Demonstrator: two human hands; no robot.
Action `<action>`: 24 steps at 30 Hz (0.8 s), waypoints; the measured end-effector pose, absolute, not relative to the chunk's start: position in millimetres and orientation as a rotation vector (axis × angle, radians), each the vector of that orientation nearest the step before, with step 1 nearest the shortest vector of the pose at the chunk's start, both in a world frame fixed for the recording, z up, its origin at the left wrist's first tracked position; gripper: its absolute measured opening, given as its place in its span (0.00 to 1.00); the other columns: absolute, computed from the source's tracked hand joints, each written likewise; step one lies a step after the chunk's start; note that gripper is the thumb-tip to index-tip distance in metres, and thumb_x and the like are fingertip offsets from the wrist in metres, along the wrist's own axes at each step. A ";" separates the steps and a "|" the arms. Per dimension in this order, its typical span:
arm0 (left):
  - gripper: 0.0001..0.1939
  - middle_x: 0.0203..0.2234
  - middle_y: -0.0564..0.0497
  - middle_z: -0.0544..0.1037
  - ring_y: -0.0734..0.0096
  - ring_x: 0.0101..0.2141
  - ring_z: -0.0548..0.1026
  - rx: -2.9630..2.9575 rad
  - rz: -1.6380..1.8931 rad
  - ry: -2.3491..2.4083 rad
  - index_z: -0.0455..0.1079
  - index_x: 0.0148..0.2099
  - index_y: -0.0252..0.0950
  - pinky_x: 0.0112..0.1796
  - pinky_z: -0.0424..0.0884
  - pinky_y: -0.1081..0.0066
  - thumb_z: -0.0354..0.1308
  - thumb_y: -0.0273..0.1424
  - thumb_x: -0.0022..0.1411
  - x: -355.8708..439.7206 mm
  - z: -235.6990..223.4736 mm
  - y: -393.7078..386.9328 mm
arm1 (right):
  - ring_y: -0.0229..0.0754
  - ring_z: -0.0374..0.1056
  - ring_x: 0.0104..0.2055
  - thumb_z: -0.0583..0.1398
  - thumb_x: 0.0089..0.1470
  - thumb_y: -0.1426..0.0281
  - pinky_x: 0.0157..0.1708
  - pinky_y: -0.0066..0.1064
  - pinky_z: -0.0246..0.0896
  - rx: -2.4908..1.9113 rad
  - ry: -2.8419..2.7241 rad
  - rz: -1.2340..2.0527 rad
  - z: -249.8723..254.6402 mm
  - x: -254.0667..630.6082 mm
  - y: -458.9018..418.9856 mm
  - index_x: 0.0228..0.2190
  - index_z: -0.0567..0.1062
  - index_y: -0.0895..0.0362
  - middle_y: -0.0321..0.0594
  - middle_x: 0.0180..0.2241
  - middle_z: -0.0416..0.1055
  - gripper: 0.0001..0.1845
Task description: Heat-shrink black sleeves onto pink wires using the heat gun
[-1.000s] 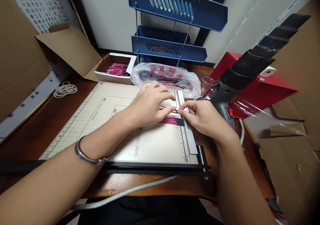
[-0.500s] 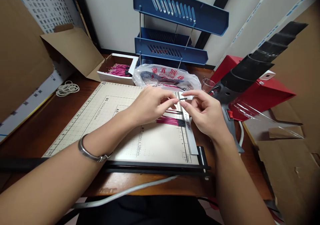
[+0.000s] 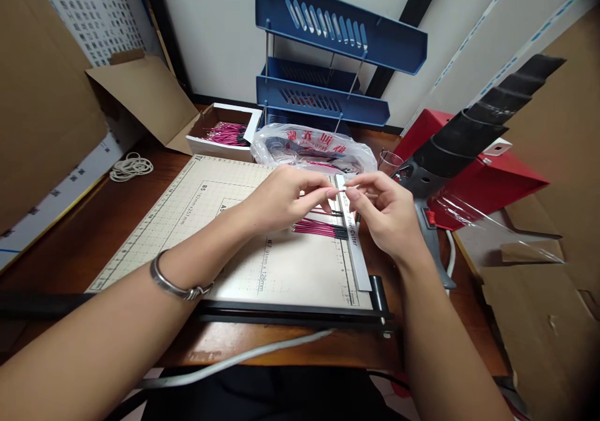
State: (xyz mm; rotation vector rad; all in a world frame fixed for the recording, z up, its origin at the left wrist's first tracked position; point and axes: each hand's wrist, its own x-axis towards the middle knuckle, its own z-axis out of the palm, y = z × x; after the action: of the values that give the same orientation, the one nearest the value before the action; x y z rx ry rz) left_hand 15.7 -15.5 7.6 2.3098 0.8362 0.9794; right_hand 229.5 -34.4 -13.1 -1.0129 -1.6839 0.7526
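L hand & R hand fingertips pinched together, maybe on a thin wire piece, over paper cutter right edge; pink wire bundle just below, lying left-right

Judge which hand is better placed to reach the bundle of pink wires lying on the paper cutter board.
Left, probably. The left hand hovers directly above the bundle of pink wires on the beige paper cutter board; the right hand sits beyond the metal ruler edge, pinching fingertips with the left.

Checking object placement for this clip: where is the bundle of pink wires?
In the head view, the bundle of pink wires lies on the paper cutter board, right of centre, beneath both hands, its dark tips against the metal ruler.
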 end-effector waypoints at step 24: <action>0.10 0.29 0.52 0.82 0.75 0.28 0.76 2.211 1.223 0.916 0.74 0.37 0.34 0.31 0.66 0.73 0.56 0.30 0.72 20.1 7.5 -21.6 | 0.31 0.54 0.19 0.65 0.56 0.65 0.20 0.27 0.53 -0.997 -1.645 0.205 -26.4 212.6 -36.3 0.51 0.82 0.57 0.31 0.21 0.70 0.22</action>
State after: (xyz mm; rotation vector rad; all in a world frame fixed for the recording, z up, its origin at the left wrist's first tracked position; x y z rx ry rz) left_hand 20.1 -21.6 7.5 2.2105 0.9159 1.2231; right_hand 212.6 -36.3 -26.4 -0.9973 -1.6450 0.2052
